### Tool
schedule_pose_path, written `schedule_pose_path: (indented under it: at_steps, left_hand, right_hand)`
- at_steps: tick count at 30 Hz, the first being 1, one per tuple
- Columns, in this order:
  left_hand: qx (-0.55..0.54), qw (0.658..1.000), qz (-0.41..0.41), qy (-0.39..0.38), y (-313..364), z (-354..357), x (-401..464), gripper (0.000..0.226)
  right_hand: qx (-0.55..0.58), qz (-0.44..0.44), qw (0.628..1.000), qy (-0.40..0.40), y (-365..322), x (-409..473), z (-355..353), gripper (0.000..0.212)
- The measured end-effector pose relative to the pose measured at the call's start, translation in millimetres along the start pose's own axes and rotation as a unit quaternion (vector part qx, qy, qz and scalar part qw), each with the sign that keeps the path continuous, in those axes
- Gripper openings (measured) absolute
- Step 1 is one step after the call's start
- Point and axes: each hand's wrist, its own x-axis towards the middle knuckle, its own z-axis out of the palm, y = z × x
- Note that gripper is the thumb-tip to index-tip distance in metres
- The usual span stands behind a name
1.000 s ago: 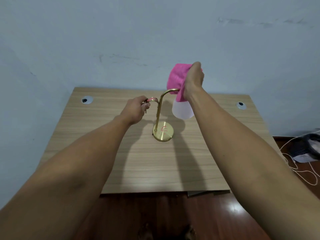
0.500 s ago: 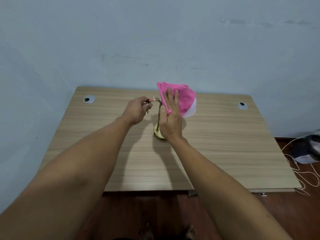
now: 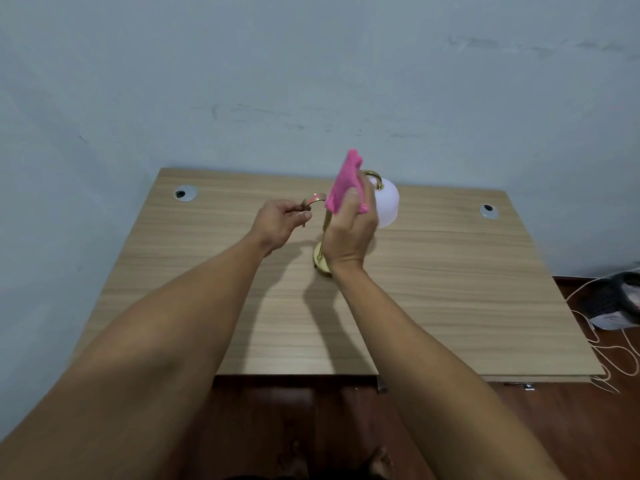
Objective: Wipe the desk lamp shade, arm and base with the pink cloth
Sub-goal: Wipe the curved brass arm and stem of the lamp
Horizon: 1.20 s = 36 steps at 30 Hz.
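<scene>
Right hand (image 3: pixel 349 233) grips the pink cloth (image 3: pixel 344 183) against the lamp arm (image 3: pixel 325 226), the white shade (image 3: pixel 386 206) just beyond it. Left hand (image 3: pixel 277 221) pinches the lamp's curved brass handle (image 3: pixel 313 199) above the tabletop (image 3: pixel 450 289).

Bare forearms, sleeveless to the frame edge; left hand (image 3: pixel 277 224) and right hand (image 3: pixel 349 237) ungloved, ringless.

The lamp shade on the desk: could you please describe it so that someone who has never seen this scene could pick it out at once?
Start at the wooden desk against the pale blue wall, then find the brass lamp arm near its far edge. The lamp shade hangs from that arm's curved tip, just right of the pink cloth in the right hand. It is the only smooth, white, rounded thing there.
</scene>
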Motion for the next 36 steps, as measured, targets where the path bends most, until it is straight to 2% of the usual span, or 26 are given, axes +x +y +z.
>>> schedule_pose_path:
  at_steps: [2, 3, 4, 7, 12, 14, 16, 18, 21, 23, 26, 27, 30, 31, 34, 36]
  left_hand:
    - [-0.006, 1.000, 0.000, -0.008, -2, -1, -3, 0.013]
    - [-0.001, 1.000, 0.003, -0.010, -2, -1, -5, 0.005]
    - [0.010, 1.000, 0.007, -0.007, -2, -1, -7, 0.007]
    - [-0.002, 1.000, 0.015, -0.005, -4, -1, -11, 0.026]
    - [-0.012, 1.000, 0.015, -0.019, -7, -2, -13, 0.026]
    - [-0.024, 0.999, 0.012, -0.022, -4, 0, -13, 0.025]
    - [-0.022, 0.999, 0.013, -0.021, -4, 1, -12, 0.024]
    - [-0.018, 0.999, 0.013, -0.026, -4, 0, -12, 0.023]
    - [-0.016, 0.999, 0.021, -0.026, -7, -3, -12, 0.024]
    - [-0.020, 0.999, 0.023, -0.027, -5, -3, -13, 0.024]
    - [-0.036, 0.998, 0.019, -0.038, -4, -1, -11, 0.023]
    - [-0.034, 0.998, 0.019, -0.041, -4, -2, -11, 0.024]
    - [-0.019, 0.999, 0.020, -0.042, -6, -4, -10, 0.024]
    - [-0.015, 0.999, 0.021, -0.041, -5, -3, -10, 0.024]
    - [-0.026, 0.999, 0.013, -0.037, -6, -1, -9, 0.024]
    - [-0.021, 0.999, 0.010, -0.040, -6, -1, -9, 0.022]
  right_hand:
    - [-0.130, -0.114, 0.973, -0.155, 18, -3, 3, 0.058]
    - [-0.211, -0.149, 0.943, -0.209, 27, -3, 3, 0.061]
    - [-0.284, -0.163, 0.913, -0.244, 34, -3, 2, 0.063]
    - [-0.423, -0.176, 0.837, -0.297, 51, -6, -5, 0.067]
    - [-0.457, -0.264, 0.781, -0.335, 54, 10, -17, 0.060]
    - [-0.436, -0.265, 0.792, -0.336, 52, 14, -21, 0.060]
    - [-0.410, -0.234, 0.825, -0.310, 52, 10, -19, 0.060]
    - [-0.394, -0.207, 0.842, -0.305, 53, 1, -15, 0.060]
    - [-0.388, -0.250, 0.820, -0.338, 58, -1, -21, 0.060]
    - [-0.386, -0.257, 0.826, -0.321, 57, 3, -23, 0.058]
    - [-0.360, -0.153, 0.878, -0.275, 49, -2, -15, 0.059]
    - [-0.354, -0.150, 0.881, -0.275, 49, -5, -12, 0.059]
    - [-0.344, -0.225, 0.852, -0.323, 52, -4, -15, 0.054]
    - [-0.344, -0.222, 0.854, -0.321, 51, -1, -17, 0.054]
    - [-0.334, -0.126, 0.893, -0.276, 42, -4, -12, 0.058]
    - [-0.339, -0.136, 0.886, -0.285, 39, -9, -9, 0.058]
